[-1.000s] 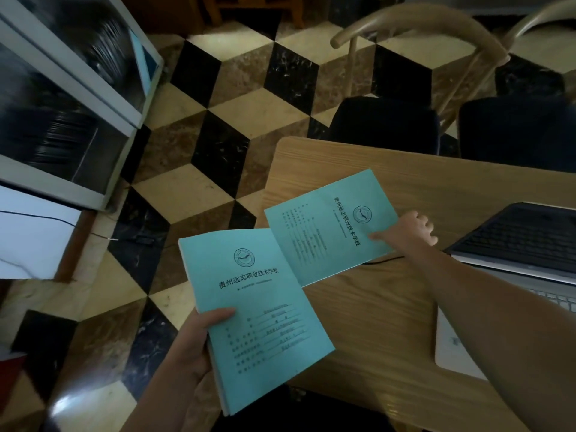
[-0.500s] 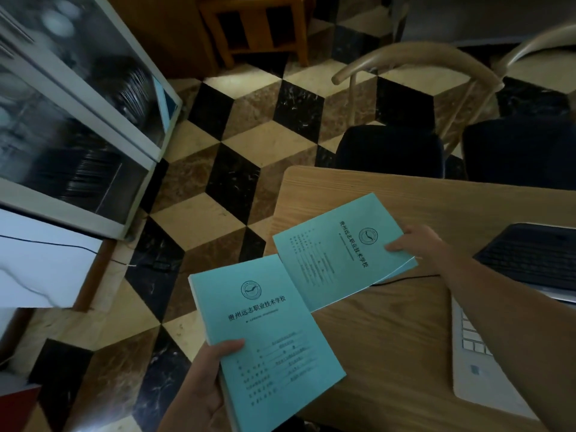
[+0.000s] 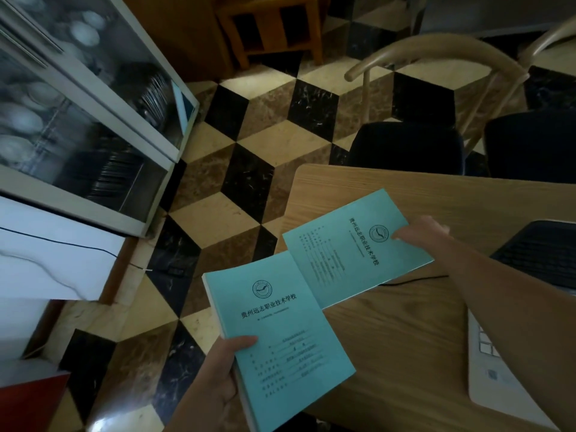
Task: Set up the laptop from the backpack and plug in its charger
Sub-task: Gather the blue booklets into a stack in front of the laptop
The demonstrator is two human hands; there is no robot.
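change: my right hand (image 3: 419, 233) has gone from resting flat to pinching the far booklet (image 3: 352, 247) at the tabletop (image 3: 405, 332) left edge | left hand (image 3: 215, 378) grips near booklet (image 3: 280, 335) | laptop (image 3: 511, 338) open at right edge, charger unplugged yet

Left hand (image 3: 215, 378) grips thick teal booklet (image 3: 277, 335); right hand (image 3: 420, 232) pinches second booklet (image 3: 349, 251) over table (image 3: 405, 338); laptop (image 3: 530, 307) beside

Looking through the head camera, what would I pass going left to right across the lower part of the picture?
White glass-fronted cabinet → left hand gripping a thick teal booklet → second teal booklet, lying on the wooden table → right hand holding that booklet's edge → open laptop.
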